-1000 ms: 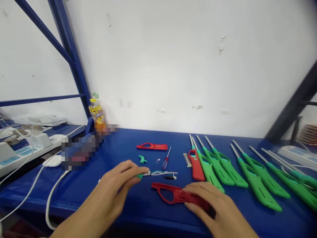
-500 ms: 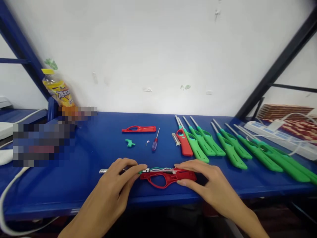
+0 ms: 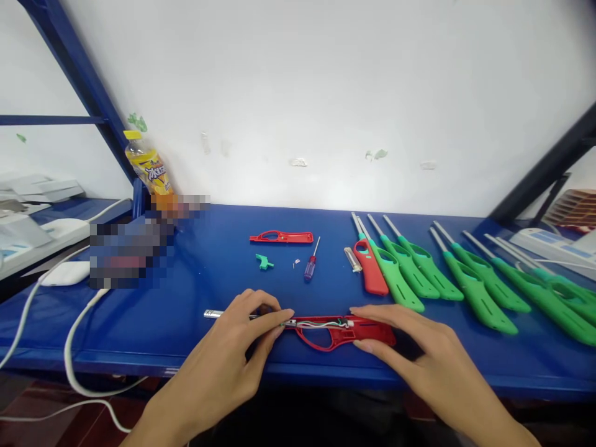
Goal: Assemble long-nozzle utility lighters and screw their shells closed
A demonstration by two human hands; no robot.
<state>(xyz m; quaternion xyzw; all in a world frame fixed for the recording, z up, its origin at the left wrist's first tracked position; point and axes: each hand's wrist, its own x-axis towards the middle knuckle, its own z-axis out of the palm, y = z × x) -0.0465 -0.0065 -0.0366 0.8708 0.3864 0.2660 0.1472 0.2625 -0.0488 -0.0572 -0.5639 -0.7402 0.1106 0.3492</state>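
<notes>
Blue table; open red shell near front edge. Left hand pinches metal tube at shell's narrow end, right hand pinches shell's sides. Best: level shell, steady tube, wires inside rim.

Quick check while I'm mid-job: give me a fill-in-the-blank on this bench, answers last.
The metal tube is held by the ____ hand.
The right hand holds an open lighter shell coloured ____.
The whole red lighter lies beside whole lighters coloured ____.
The bottle has a ____ cap.

left; red; green; yellow
</notes>
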